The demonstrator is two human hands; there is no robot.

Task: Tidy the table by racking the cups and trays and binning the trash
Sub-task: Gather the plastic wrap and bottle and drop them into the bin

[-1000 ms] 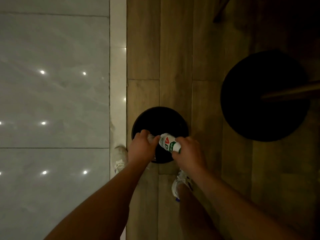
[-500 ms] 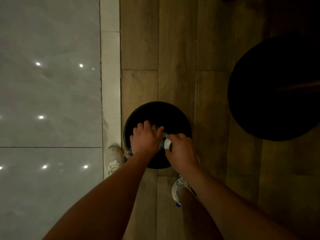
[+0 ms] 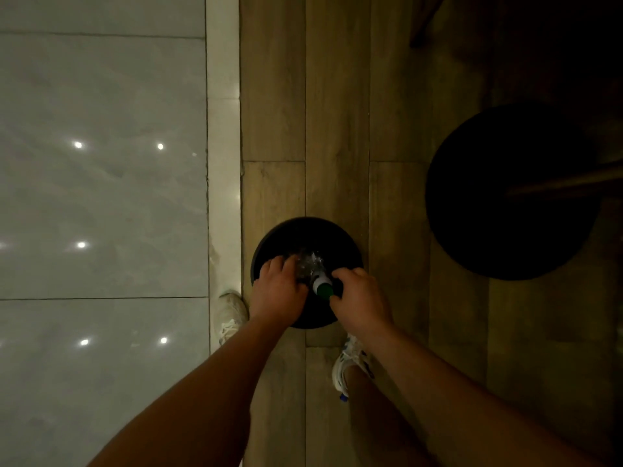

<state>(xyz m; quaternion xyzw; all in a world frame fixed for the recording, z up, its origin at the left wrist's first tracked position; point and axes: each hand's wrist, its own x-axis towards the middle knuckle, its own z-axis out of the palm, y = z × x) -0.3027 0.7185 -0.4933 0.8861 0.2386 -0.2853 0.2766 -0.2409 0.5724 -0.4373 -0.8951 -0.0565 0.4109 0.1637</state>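
Observation:
A round black bin (image 3: 269,244) stands on the wooden floor right below me. Over its opening both my hands hold a crumpled clear plastic bottle (image 3: 308,264) with a white neck band and a green cap (image 3: 324,289). The cap end points up towards me and the clear body dips into the bin. My left hand (image 3: 276,293) grips the clear body from the left, fingers curled over it. From the right, my right hand (image 3: 359,301) pinches the cap end between thumb and forefinger. The bin's inside is too dark to see.
A large round black table base (image 3: 505,197) with a pole lies on the floor at the right. Glossy grey tiles (image 3: 101,197) fill the left, past a pale strip. My shoes (image 3: 231,313) stand just short of the bin.
The bottle lay crosswise between my hands a second ago. It has tipped body-first down into the bin, and both hands have sunk lower over the opening.

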